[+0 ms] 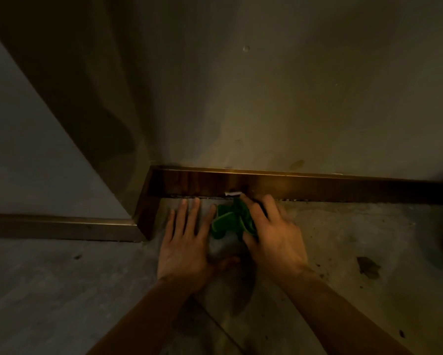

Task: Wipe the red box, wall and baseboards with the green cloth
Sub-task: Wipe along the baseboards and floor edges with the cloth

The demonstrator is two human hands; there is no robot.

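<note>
The green cloth (pixel 228 221) lies bunched on the floor just in front of the dark wooden baseboard (pixel 305 185). My right hand (pixel 271 231) presses down on the cloth's right side, fingers curled over it and fingertips close to the baseboard's lower edge. To the left of the cloth, my left hand (pixel 187 239) rests flat on the floor with its fingers spread, its forefinger side touching the cloth. The beige wall (pixel 266 98) rises above the baseboard. No red box is in view.
A wall corner juts out at the left, with a second baseboard (pixel 61 226) running along its lower edge. A small white scrap (pixel 232 193) sits at the baseboard's foot. The grey floor (pixel 356 239) carries dark specks and a stain (pixel 367 266).
</note>
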